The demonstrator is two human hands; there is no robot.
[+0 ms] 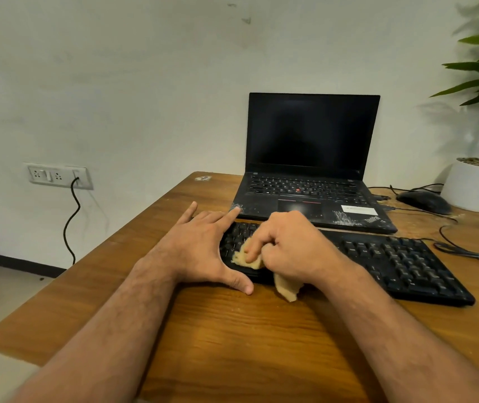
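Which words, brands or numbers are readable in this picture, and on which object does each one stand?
"ThinkPad": on the laptop palm rest, near its right corner.
White sticker on the laptop: print too blurred to read.
Key legends on the keyboard and laptop: too small to read.
Small sticker at the table corner: unreadable.

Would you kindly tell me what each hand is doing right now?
Left hand: open, braced against the black keyboard.
Right hand: grips a tan cloth pressed on its keys.
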